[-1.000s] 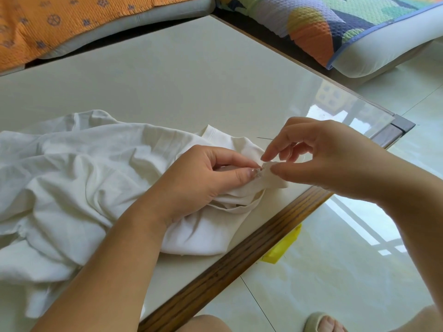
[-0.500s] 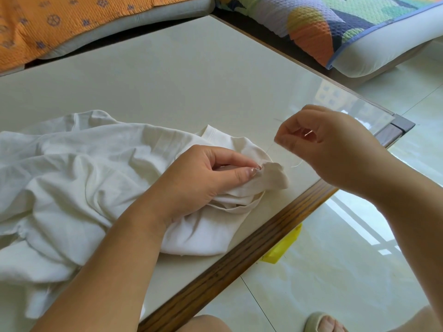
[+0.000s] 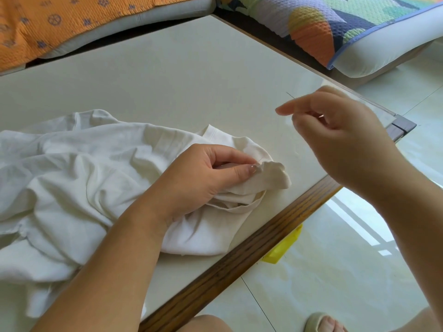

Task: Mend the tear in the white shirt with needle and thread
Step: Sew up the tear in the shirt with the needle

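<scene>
Left grip (image 3: 205, 178) rests on the white shirt (image 3: 72, 178), thumb & forefinger pressed together, pinching a small fold of cloth. A crumpled tab of that fold (image 3: 273, 176) sticks out just past the fingertips, toward the right grip. The rest of the shirt lies bunched under & behind the left wrist, spread over the worktop (image 3: 179, 75) on the far side from the right grip.

Right grip (image 3: 340, 144) is lifted off the worktop, up & away from the left grip, not touching the cloth. Forefinger points out toward the shirt side, other fingers curled in. It's blurred, but thumb & fingers look pinched on the needle (image 3: 290, 95); only a thin dark sliver pokes out above the forefinger. The thread is too fine to make out btw the two grips.

The worktop's wooden edge (image 3: 239, 259) runs below both grips. Under it, beneath the right forearm, a yellow object (image 3: 282, 248) lies on the tiled floor (image 3: 347, 279). A foot in a sandal (image 3: 321, 323) shows at the bottom, near the right elbow. Beyond the worktop: an orange cushion (image 3: 60, 17) past the left grip and a multicolour cushion (image 3: 347, 22) past the right grip.
</scene>
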Motion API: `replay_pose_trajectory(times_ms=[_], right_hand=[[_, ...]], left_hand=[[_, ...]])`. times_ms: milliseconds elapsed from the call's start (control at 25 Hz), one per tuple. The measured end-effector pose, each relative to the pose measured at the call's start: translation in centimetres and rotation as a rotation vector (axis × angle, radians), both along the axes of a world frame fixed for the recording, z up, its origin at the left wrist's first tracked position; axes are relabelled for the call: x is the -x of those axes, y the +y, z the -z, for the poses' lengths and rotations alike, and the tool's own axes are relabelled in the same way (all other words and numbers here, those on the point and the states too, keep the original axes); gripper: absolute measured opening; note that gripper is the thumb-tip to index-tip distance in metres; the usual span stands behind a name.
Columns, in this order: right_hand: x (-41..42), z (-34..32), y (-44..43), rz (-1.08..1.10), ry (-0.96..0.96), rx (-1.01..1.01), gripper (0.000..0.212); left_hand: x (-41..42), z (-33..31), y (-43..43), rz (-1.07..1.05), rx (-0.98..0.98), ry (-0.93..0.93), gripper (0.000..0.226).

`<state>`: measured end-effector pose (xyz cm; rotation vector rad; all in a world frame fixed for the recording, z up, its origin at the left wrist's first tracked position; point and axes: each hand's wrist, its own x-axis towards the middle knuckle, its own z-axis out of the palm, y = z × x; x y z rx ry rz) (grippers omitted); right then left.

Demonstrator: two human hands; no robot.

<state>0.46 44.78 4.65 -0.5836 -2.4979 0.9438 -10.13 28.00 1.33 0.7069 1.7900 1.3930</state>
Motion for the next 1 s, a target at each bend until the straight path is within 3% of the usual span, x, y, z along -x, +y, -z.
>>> replay_pose_trajectory(times_ms=[80, 240, 400, 760, 1000], right_hand=[[-0.4, -0.2, -0.7, -0.125, 0.019, 0.08, 0.022], [-0.4, 1.5, -1.3, -0.323, -0.186, 0.178, 0.026], [-0.4, 1.2, -0.3, -0.245, -0.145, 0.229, 0.029], [-0.6, 0.9, -0.2, -0.244, -0.133, 0.381, 0.035], [-0.8, 1.1, 0.0, -0.231, -0.152, 0.315, 0.029]], left_hand=[[0.0, 0.0, 0.0, 0.003, -0.002, -0.003, 0.013], [0.2, 0.0, 0.0, 0.018, -0.028, -0.005, 0.012], [0.5, -0.4, -0.4, -0.006, -0.025, -0.033, 0.014], [0.6, -0.4, -0.5, -0.065, -0.003, 0.091, 0.01], [0.7, -0.3, -0.5, -0.056, -0.001, 0.099, 0.009]])
